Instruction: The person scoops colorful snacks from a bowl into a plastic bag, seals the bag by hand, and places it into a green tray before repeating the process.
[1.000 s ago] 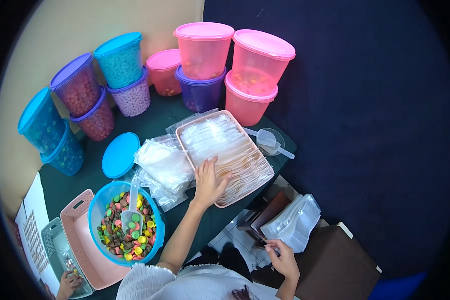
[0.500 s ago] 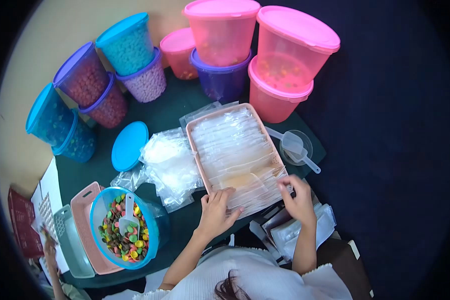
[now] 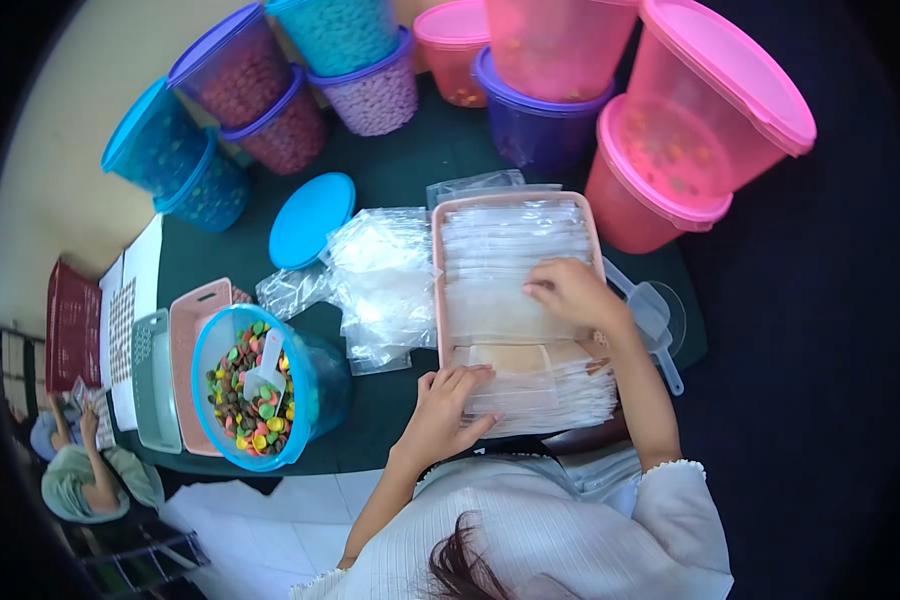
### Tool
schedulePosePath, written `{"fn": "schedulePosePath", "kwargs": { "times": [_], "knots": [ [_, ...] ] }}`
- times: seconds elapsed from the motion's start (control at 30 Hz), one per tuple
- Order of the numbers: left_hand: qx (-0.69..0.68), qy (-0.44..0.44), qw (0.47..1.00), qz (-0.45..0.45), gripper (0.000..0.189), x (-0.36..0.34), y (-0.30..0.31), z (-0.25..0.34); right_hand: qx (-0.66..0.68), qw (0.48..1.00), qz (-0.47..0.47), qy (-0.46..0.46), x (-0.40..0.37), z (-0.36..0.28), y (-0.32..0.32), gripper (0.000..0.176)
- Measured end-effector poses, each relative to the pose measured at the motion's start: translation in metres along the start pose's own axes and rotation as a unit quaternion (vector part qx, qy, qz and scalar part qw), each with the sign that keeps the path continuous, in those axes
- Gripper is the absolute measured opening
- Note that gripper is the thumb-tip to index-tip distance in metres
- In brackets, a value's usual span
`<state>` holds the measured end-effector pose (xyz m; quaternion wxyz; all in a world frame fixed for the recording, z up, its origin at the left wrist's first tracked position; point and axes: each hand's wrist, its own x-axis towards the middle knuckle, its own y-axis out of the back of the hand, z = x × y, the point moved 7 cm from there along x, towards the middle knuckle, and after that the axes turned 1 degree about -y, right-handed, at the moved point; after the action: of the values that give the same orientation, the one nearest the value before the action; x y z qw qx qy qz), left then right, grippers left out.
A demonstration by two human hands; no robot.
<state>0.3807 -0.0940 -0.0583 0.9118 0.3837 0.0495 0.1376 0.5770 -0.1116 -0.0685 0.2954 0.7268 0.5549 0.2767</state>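
Note:
A pink basket (image 3: 438, 300) holds rows of clear plastic packets (image 3: 515, 240). At its near left side, my left hand (image 3: 448, 405) rests with fingers spread on the packets near the front. My right hand (image 3: 570, 292) is over the middle of the basket, its fingers pinched together at the top edge of a packet; whether they grip it is too small to tell. Left of the basket lies a pile of empty clear bags (image 3: 382, 275). A blue tub (image 3: 325, 385) of colourful candies stands further left, with a clear scoop (image 3: 267, 372) in it.
Stacked lidded tubs, blue (image 3: 150, 135), purple (image 3: 540, 125) and pink (image 3: 650, 200), line the back. A blue lid (image 3: 312, 218) lies left of the bags. At right is a scoop (image 3: 652, 312). Green (image 3: 155, 385) and pink trays stand at left; another person (image 3: 95, 475) sits beyond.
The view has shifted, and more of the other person shows at the left. My right hand has moved from the basket's near right corner to above its middle. My left hand stays at the near left.

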Motion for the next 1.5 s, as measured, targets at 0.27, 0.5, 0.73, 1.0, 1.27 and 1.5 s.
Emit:
{"fn": "schedulePosePath", "kwargs": {
  "times": [0.27,0.5,0.73,1.0,1.27,1.5],
  "knots": [
    [-0.228,-0.015,0.943,0.242,0.058,-0.045,0.072,-0.004,0.162,0.983,0.083,-0.039,0.004,-0.062,0.054,0.015],
    [-0.355,0.054,0.871,0.334,0.033,-0.101,0.107,0.000,0.163,0.977,-0.022,0.138,-0.001,-0.162,0.023,0.011],
    [-0.467,0.059,0.811,0.348,0.019,-0.186,0.120,-0.003,0.153,0.961,-0.049,0.227,-0.010,-0.244,-0.027,0.009],
    [-0.494,-0.013,0.820,0.287,0.020,-0.283,0.138,-0.013,0.093,0.933,-0.098,0.334,-0.026,-0.323,-0.090,0.008],
    [-0.316,0.034,0.764,0.561,0.007,-0.392,0.150,-0.034,0.056,0.931,0.177,0.315,-0.040,-0.387,-0.113,0.040],
    [-0.035,-0.041,0.783,0.620,0.019,-0.398,0.163,-0.017,0.306,0.862,-0.159,0.371,-0.069,-0.438,-0.207,0.048]
  ]
}}
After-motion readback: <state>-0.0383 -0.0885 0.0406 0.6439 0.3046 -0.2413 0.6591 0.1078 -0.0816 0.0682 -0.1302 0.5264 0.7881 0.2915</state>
